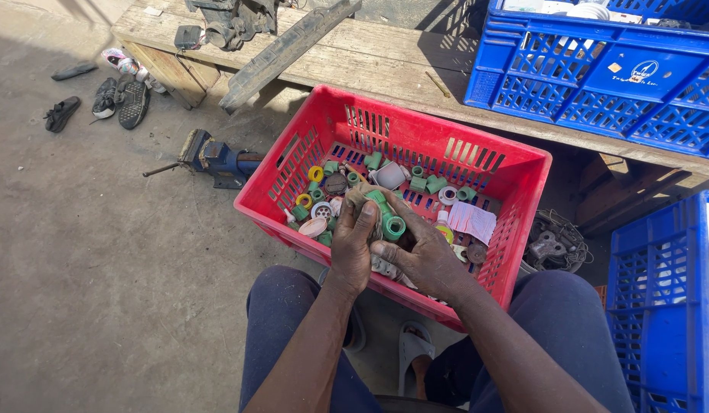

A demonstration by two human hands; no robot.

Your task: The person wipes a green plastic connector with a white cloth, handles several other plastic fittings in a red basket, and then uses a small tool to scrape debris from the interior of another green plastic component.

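Now both hands, left hand [353,243] and right hand [422,251], clamped one green pipe fitting [390,220], ringed and stubby. Below, the red crate [515,164] held more green fittings [427,182], yellow rings [315,173], white caps [321,209].

Bare forearms, dark navy trousers [293,336], pale sandal [412,350]

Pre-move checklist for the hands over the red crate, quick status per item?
1. Both hands in view: ok. Left hand and right hand meet over the red crate.
2. Green fitting held: ok, it sits between the two hands.
3. Which hand bears the grip: cannot tell, fingers overlap.
4. Crate stable: ok, flat on the ground between the knees.
5. Loose parts contained: ok, fittings lie inside the crate.
6. Vise clear of the hands: ok, left of the crate, apart.
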